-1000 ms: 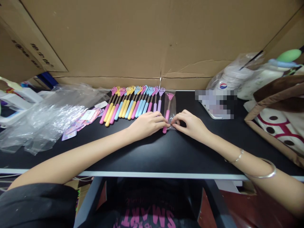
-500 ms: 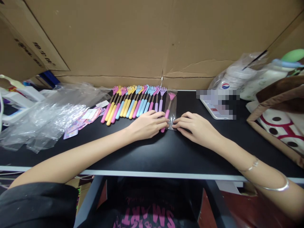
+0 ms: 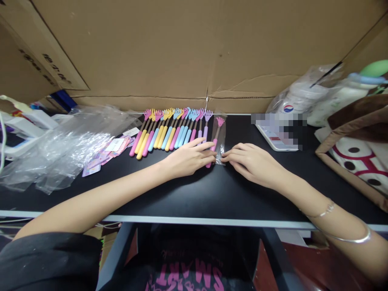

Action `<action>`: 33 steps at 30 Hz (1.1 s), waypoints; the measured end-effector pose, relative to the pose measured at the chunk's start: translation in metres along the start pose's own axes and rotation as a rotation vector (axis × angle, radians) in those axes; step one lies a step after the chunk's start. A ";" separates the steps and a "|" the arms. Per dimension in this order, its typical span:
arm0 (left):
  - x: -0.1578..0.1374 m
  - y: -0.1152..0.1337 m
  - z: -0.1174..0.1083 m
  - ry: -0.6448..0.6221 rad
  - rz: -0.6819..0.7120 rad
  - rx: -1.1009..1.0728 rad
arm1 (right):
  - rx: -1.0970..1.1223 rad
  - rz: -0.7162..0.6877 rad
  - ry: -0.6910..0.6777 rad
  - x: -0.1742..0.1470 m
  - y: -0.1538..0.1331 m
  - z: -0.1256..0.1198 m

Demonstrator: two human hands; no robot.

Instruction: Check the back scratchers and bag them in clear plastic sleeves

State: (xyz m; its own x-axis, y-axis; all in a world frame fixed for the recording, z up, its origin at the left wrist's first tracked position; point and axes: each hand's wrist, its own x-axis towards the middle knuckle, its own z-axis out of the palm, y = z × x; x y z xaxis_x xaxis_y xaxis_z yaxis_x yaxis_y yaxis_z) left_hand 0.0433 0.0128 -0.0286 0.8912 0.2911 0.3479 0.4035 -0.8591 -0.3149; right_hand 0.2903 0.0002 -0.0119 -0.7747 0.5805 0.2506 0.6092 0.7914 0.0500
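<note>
A pink back scratcher (image 3: pixel 215 143) with a claw-shaped head lies inside a narrow clear plastic bag (image 3: pixel 222 139), its handle end sticking out at the near side. My left hand (image 3: pixel 189 158) pinches the bag's near left edge beside the handle, upper fingers stretched over neighbouring handles. From the other side, my right hand (image 3: pixel 253 161) has its fingertips together on the near right corner of the bag. To the left lies a row of several unbagged back scratchers (image 3: pixel 165 133) in pink, yellow, blue and purple. The thumb tips are partly hidden.
Flat clear bags (image 3: pixel 69 141) are heaped at the left, with colourful printed cards (image 3: pixel 107 153) beside them. A phone (image 3: pixel 277 135), a bagged cup (image 3: pixel 300 99) and a brown-trimmed bag (image 3: pixel 345 141) stand right. Cardboard (image 3: pixel 194 48) walls the back of the black table (image 3: pixel 194 198).
The upper fingers of my left hand have lifted and spread a little. My right hand has shifted slightly to the right, still at the bag's corner.
</note>
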 end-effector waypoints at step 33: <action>-0.005 0.005 0.007 0.113 -0.381 -0.057 | 0.158 0.069 -0.036 0.004 0.000 0.008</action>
State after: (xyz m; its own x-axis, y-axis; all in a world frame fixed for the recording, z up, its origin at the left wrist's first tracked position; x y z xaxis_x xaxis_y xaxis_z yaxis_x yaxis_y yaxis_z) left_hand 0.0426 0.0096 -0.0381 0.6501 0.5478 0.5266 0.6857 -0.7215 -0.0960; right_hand 0.2861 0.0039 -0.0188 -0.7396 0.6385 0.2132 0.6288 0.7683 -0.1196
